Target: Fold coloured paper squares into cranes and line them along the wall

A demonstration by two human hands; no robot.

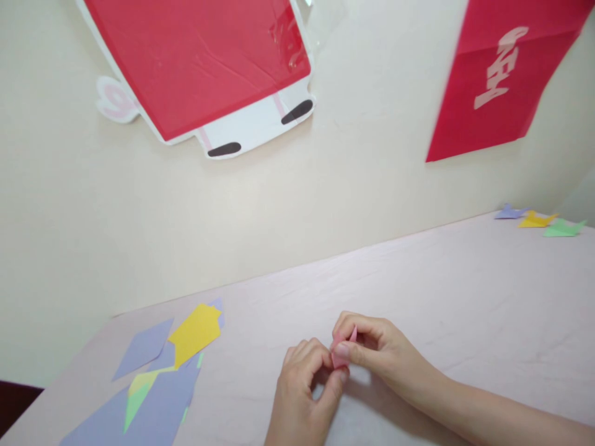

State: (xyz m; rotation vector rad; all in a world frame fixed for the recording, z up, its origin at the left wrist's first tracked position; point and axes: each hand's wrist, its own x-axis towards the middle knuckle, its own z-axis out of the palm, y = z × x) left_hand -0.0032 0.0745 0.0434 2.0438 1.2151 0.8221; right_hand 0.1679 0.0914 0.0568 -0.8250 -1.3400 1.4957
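A small piece of folded pink paper [341,358] is pinched between both hands, low and right of centre in the head view. My left hand [304,384] grips its lower left side with thumb and forefinger. From the right, my right hand [376,347] holds its upper part, the thumb lying across the front. One pointed tip of the paper sticks up beside the right thumb. The fingers cover much of the rest, so its full shape is hidden.
Purple paper [160,396], yellow paper [198,334] and green paper [136,402] lie overlapping on the cloth-covered table [260,347] at left. Folded purple [510,212], yellow [537,220] and green [563,228] paper figures stand at the far right. Behind is a wall with red decorations [209,62].
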